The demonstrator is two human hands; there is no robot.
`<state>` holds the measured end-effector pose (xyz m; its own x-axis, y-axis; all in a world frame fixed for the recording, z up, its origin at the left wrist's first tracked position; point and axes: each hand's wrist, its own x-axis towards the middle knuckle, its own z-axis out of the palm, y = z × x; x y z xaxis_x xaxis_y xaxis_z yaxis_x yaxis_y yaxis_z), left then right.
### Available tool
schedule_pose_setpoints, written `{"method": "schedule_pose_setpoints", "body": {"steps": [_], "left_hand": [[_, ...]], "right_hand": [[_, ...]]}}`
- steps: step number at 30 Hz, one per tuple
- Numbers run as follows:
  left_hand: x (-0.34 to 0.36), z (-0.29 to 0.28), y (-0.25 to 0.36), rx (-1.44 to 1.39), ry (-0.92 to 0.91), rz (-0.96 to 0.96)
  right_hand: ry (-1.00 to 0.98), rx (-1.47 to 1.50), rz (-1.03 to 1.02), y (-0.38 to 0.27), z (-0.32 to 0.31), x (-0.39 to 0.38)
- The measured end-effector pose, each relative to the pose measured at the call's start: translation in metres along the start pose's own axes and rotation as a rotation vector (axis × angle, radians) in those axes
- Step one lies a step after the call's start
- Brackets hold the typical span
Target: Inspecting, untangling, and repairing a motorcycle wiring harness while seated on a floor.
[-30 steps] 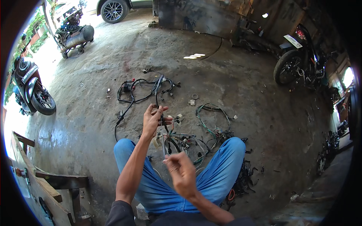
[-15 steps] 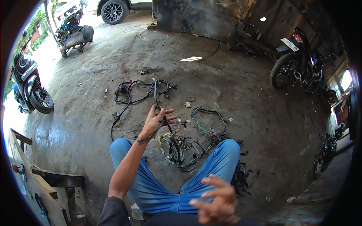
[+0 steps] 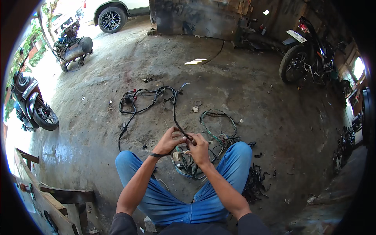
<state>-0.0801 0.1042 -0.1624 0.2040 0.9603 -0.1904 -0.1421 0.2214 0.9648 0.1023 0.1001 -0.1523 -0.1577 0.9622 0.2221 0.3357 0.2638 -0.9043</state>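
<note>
Both hands meet over the floor between my knees. My left hand (image 3: 169, 141) pinches a black-wrapped wiring harness (image 3: 175, 113), with a dark band round that wrist. Fingers and thumb of my right hand (image 3: 200, 149) are closed on the same harness, touching the left fingertips; the exact spot they grip is partly hidden. From there the harness runs forward to a looped stretch on the concrete with a dark box (image 3: 127, 98) and red bits. Below the hands lies a tangle of coloured wires (image 3: 188, 171) with pale connectors, partly covered. A loop of greenish wires (image 3: 202, 117) lies to its right.
Black scraps (image 3: 255, 184) lie beside my right knee. A wooden bench (image 3: 51, 196) stands at lower left. Motorcycles stand at left (image 3: 37, 105) and far right (image 3: 297, 64). A compressor tank (image 3: 78, 49) and a white car (image 3: 135, 6) are farther off. A small pale connector (image 3: 195, 109) sits ahead.
My right hand has come up from near my lap and closed on the harness. My left hand has moved nearer and slightly right, bringing the harness down with it.
</note>
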Motion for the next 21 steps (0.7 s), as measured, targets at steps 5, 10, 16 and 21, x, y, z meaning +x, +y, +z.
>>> {"method": "schedule_pose_setpoints", "body": {"steps": [5, 10, 16, 21], "left_hand": [[0.001, 0.01, 0.004, -0.041, -0.031, -0.128], [0.004, 0.011, 0.015, 0.012, 0.031, -0.195], [0.012, 0.022, -0.01, 0.208, 0.193, 0.24], [0.006, 0.019, -0.001, 0.177, 0.155, 0.002]], "right_hand": [[0.044, -0.085, -0.114, 0.009, -0.002, 0.005], [-0.04, -0.027, -0.125, 0.01, -0.006, -0.002], [0.067, -0.003, 0.017, 0.012, 0.008, -0.006], [0.048, 0.292, 0.208, 0.024, 0.011, -0.006]]}}
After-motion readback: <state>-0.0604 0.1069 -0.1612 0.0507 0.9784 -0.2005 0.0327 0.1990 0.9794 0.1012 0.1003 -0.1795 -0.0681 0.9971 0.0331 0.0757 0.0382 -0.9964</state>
